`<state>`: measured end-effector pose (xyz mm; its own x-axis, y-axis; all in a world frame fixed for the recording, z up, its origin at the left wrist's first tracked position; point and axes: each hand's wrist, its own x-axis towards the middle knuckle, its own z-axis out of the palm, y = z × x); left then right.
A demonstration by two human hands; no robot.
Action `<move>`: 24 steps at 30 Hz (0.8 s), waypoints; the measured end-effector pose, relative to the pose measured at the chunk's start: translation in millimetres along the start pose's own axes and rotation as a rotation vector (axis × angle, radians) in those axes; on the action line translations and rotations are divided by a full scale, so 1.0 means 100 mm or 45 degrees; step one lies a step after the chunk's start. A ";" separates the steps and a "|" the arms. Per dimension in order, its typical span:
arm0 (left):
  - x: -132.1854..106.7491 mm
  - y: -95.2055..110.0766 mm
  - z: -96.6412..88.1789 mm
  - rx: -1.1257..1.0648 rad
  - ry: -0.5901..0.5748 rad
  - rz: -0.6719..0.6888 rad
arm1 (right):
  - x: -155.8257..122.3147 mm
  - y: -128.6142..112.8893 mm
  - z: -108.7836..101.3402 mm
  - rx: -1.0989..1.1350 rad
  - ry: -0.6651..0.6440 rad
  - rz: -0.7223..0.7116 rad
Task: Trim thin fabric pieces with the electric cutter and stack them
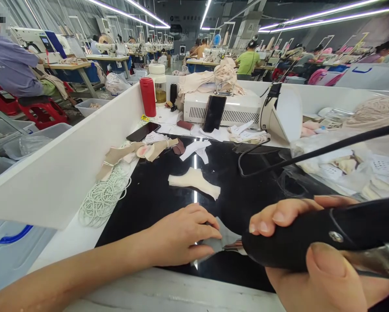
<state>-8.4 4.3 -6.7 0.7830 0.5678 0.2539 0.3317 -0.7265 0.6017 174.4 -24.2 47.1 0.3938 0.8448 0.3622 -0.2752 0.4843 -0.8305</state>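
My left hand (184, 234) rests low over the glossy black work surface (142, 208), fingers bent and thumb apart, holding down a thin grey piece (227, 234) that looks like fabric. Part of that piece is hidden under the fingers. At the right, close to the camera, my right hand (331, 268) is wrapped round a black-handled tool (285, 242). Its metal tip (235, 246) points left and meets the grey piece near my left fingertips. Just beyond my left hand lies a cream fabric piece (196, 181). White cut pieces (197, 150) lie farther back.
A black cord (324, 149) arches in from the right. Looped pale cord (105, 195) lies left, beside a white side wall (83, 160). Phones (214, 113), a red bottle (148, 97) and a white machine (243, 108) stand behind. Plastic bags (353, 164) lie right. Other people sit beyond.
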 end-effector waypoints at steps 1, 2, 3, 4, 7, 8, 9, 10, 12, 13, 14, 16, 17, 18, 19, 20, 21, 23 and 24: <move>0.00 0.00 0.00 -0.003 0.002 0.002 | -0.01 0.00 0.00 -0.011 0.003 0.007; 0.00 -0.01 0.01 -0.005 0.008 0.005 | -0.01 0.00 -0.01 -0.024 0.007 0.005; 0.00 -0.01 0.01 -0.003 0.017 0.009 | -0.01 0.00 -0.01 -0.036 0.009 -0.003; -0.01 -0.01 0.01 0.003 0.027 0.015 | -0.01 0.00 -0.02 -0.047 0.005 -0.010; -0.01 0.00 0.00 0.033 0.054 0.037 | 0.05 0.00 -0.03 -0.078 0.009 -0.039; -0.02 0.00 0.00 0.035 0.048 0.046 | 0.08 0.00 -0.04 -0.083 0.022 -0.053; -0.02 0.01 -0.01 0.028 0.032 0.049 | 0.11 0.00 -0.04 -0.089 0.036 -0.068; -0.03 0.01 -0.02 0.014 0.007 0.044 | 0.14 -0.01 -0.04 -0.091 0.053 -0.082; -0.04 0.02 -0.03 -0.013 -0.067 0.012 | 0.16 -0.02 -0.04 -0.082 0.080 -0.089; -0.04 0.02 -0.04 -0.021 -0.104 -0.011 | 0.15 -0.04 -0.03 -0.072 0.090 -0.074; -0.05 0.02 -0.04 -0.022 -0.138 -0.034 | 0.14 -0.05 -0.02 -0.055 0.094 -0.054; -0.05 0.01 -0.05 -0.019 -0.184 -0.061 | 0.10 -0.07 0.01 -0.004 0.077 -0.015; -0.05 0.01 -0.05 -0.018 -0.199 -0.068 | 0.07 -0.08 0.02 0.020 0.055 -0.011; -0.05 0.01 -0.06 -0.015 -0.207 -0.073 | 0.05 -0.08 0.04 0.039 0.031 -0.015; -0.05 0.01 -0.06 -0.014 -0.215 -0.074 | 0.03 -0.08 0.06 0.052 0.008 -0.026; -0.05 0.01 -0.06 -0.012 -0.219 -0.072 | 0.02 -0.07 0.07 0.061 -0.007 -0.039; -0.04 0.01 -0.06 -0.010 -0.222 -0.072 | 0.01 -0.06 0.08 0.064 -0.015 -0.045; -0.04 0.02 -0.06 -0.008 -0.223 -0.071 | -0.01 -0.04 0.08 0.061 -0.023 -0.046; -0.04 0.02 -0.06 -0.009 -0.220 -0.069 | -0.02 -0.03 0.07 0.054 -0.028 -0.053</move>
<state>-14.4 3.0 -2.0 0.8431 0.5306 0.0874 0.3727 -0.6937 0.6163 168.2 -25.5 52.3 0.3865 0.8282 0.4058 -0.2960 0.5281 -0.7960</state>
